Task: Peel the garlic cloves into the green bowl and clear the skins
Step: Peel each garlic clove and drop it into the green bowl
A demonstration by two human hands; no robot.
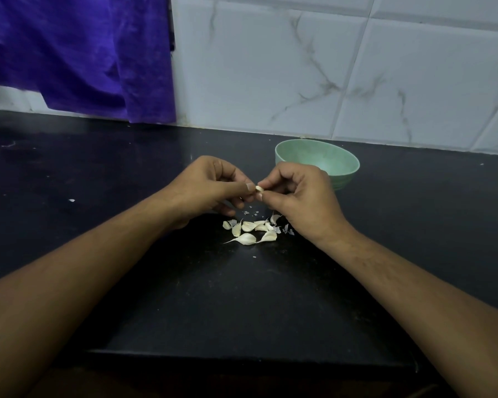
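Head view: looks early in the task. Left grip (213,185) and right grip (296,193) both narrow, fingers curled, pinching one clove (259,189) between the fingertips, raised over the counter (127,173), just left of the bowl (346,176). Amount of skin on that clove: cannot tell. Below, between the wrists, a pile (249,232) of about ten cloves on the counter, most with papery tails on, so apparently unpeeled. Around the pile, a few small skins (288,231) as flecks, plus a stray fleck (72,200) well off to the left. No peeled clove visible in the showing part of the bowl; near side of its floor hidden behind right grip. Left to do, judging from this: finish the held clove, drop it into the bowl, work through the pile, then gather the skins off the counter. Behind, tiled wall (385,81) and a purple cloth (69,53) hanging at the left.
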